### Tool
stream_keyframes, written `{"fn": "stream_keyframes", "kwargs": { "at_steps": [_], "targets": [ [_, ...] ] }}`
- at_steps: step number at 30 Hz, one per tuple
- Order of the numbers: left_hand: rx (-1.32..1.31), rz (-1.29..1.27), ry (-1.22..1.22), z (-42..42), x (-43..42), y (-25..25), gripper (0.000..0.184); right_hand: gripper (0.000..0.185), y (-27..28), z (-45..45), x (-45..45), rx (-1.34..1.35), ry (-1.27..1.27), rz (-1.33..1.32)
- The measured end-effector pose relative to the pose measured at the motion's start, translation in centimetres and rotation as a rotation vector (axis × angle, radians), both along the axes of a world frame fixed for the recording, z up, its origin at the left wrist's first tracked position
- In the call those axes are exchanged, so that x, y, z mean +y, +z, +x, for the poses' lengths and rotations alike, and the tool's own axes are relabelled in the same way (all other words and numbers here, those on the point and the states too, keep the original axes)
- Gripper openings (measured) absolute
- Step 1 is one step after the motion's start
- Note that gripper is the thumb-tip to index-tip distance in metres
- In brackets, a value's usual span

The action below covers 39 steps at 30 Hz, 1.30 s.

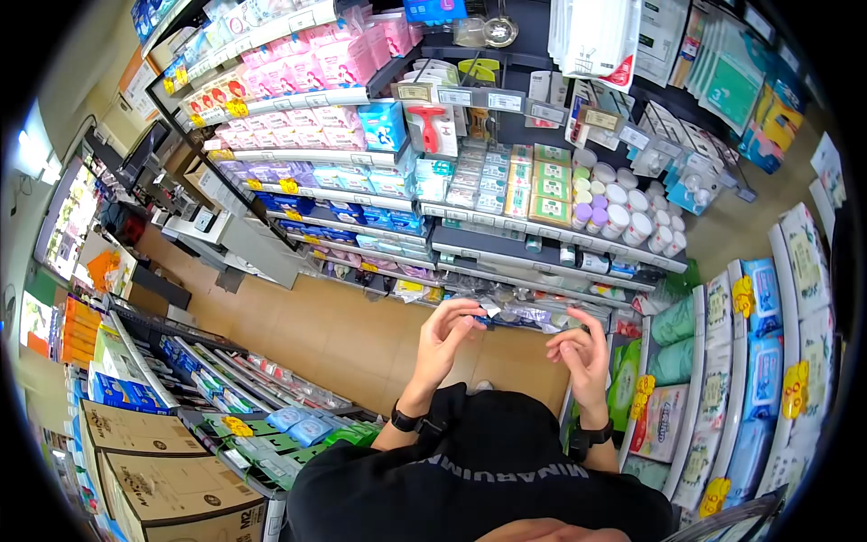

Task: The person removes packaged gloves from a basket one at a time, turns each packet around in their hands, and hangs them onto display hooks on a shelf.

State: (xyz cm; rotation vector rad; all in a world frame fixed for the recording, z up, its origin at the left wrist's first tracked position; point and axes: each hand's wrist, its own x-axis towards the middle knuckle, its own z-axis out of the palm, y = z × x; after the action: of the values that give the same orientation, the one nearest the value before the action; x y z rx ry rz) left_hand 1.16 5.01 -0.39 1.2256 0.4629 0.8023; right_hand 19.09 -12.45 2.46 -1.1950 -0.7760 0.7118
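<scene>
Above the tan floor (361,348) of a shop aisle, I see both hands raised and well apart from each other. On my feed the left hand (440,343) has its fingers bent toward the thumb, and I cannot tell whether the tips pinch something small or only overlap the goods behind. I read the right hand (582,354) as open, its fingers loosely curved. Nearest to them, just beyond the fingertips from where I look, are clear packets (528,314) low on the far shelving (470,217). Each wrist wears a dark band, and a black shirt (470,492) fills the near middle. Just right of the right hand I pick out bright green packs (623,388), with blue packs (765,294) farther right. Higher on the far side hang a red tool (429,126) and white bags (591,36); pink packs (325,68) lie to their left and white-lidded tubs (617,194) to the right. Near left I have cardboard boxes (172,488), and far left a white worktop (203,237).
</scene>
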Motion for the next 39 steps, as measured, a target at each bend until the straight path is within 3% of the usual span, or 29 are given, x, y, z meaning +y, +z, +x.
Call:
{"fn": "stream_keyframes", "kwargs": {
  "at_steps": [23,39],
  "targets": [
    [0.012,-0.015,0.001,-14.5,-12.1,0.9,0.027,0.046,1.3,-15.7,-12.7,0.009,0.023,-0.033],
    [-0.002,-0.133,-0.215,-20.6,-20.6,-0.5,0.025,0.046,1.7,-26.0,-23.0,0.013,-0.155,-0.113]
  ]
}}
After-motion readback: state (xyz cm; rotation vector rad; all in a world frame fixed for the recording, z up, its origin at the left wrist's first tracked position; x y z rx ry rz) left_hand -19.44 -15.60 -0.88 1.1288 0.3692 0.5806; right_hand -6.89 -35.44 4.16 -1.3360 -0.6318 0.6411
